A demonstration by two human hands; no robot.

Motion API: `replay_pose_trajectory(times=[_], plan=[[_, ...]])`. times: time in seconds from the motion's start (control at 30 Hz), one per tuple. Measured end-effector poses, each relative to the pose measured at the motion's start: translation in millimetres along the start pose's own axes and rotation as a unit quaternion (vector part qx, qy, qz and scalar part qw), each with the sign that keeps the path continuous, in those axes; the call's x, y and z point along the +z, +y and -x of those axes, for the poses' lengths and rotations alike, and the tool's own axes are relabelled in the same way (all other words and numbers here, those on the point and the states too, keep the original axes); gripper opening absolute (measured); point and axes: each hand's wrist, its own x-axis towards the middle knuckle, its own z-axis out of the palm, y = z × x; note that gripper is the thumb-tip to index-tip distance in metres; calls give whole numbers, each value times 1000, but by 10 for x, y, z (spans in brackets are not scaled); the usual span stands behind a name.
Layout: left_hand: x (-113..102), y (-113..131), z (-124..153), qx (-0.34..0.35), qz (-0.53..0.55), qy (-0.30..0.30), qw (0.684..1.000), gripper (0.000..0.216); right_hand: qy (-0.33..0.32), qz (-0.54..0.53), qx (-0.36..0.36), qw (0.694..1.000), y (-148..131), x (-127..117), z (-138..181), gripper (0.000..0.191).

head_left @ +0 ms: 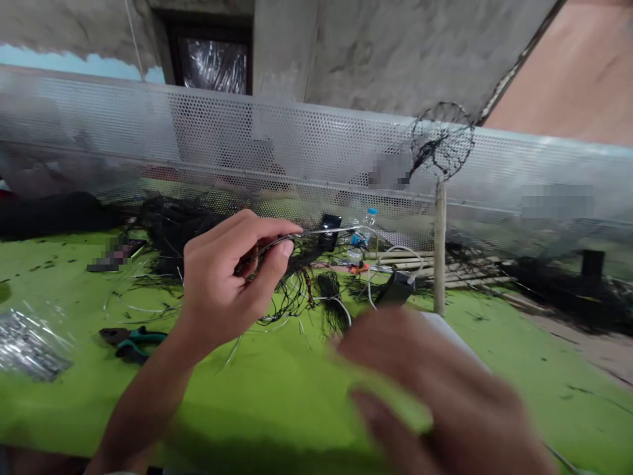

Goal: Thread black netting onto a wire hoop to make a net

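Note:
Near the middle of the view my left hand (222, 277) is closed, thumb and forefinger pinching a thin silvery wire (326, 231). The wire runs out to the right from the fingertips, and a dark strand lies along it inside the pinch. Lower right, my right hand (420, 369) is smeared by motion, and its fingers cannot be made out clearly. Below and behind the left hand lies a tangle of black netting and loops (284, 300) with loose pale wires. Pliers with black and teal handles (133, 340) rest on the green tabletop (237, 409), left of my left forearm.
A wooden post (440, 251) stands upright, topped by a round black wire-and-mesh piece (442, 142). Behind it lie thin sticks (465, 270). There are also a bottle with a blue cap (370, 216), a phone (116, 254), a clear plastic bag (32, 346) and a perforated metal barrier (297, 142).

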Motion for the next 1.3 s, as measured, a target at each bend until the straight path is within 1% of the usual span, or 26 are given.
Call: replay_pose_trajectory(times=[0.03, 0.07, 0.1, 0.17, 0.27, 0.33, 0.37, 0.43, 0.57, 0.73, 0.87, 1.0, 1.1, 1.2, 1.3], plan=[[0, 15, 6, 1, -3, 0, 1000, 10, 67, 57, 8, 996, 98, -112, -194, 30], [2, 25, 11, 7, 0, -2, 1000, 9, 103, 107, -1, 989, 198, -173, -368, 31], [8, 27, 16, 14, 7, -5, 1000, 8, 107, 131, -18, 985, 295, -191, -512, 31], [31, 6, 24, 48, 32, -2, 998, 9, 89, 114, -44, 988, 464, -151, -686, 26], [81, -74, 25, 139, 59, 18, 988, 13, 49, 10, -78, 996, 638, -60, -708, 7], [114, -130, 19, 202, 64, 29, 977, 14, 34, -43, -114, 992, 720, -33, -655, 7], [128, -152, 15, 222, 66, 30, 972, 15, 38, -46, -137, 989, 757, -26, -630, 7], [150, -182, 7, 248, 74, 27, 966, 16, 71, -10, -179, 981, 829, -9, -601, 6], [172, -203, -7, 277, 96, 18, 956, 14, 156, 77, -241, 955, 939, 55, -633, 24], [145, -217, -10, 320, 98, -3, 942, 16, 212, 140, -335, 907, 970, 78, -734, 42], [118, -225, 14, 329, 91, -25, 940, 13, 235, 186, -388, 871, 1014, 56, -740, 43], [127, -228, 55, 323, 91, -52, 940, 15, 280, 211, -408, 843, 1066, 64, -697, 46], [146, -232, 77, 318, 99, -55, 941, 17, 297, 221, -401, 838, 1084, 83, -670, 43], [163, -234, 77, 318, 98, -73, 940, 18, 295, 215, -398, 842, 1101, 98, -643, 40], [176, -219, 54, 321, 119, -62, 938, 17, 295, 205, -384, 850, 1108, 110, -619, 43]])
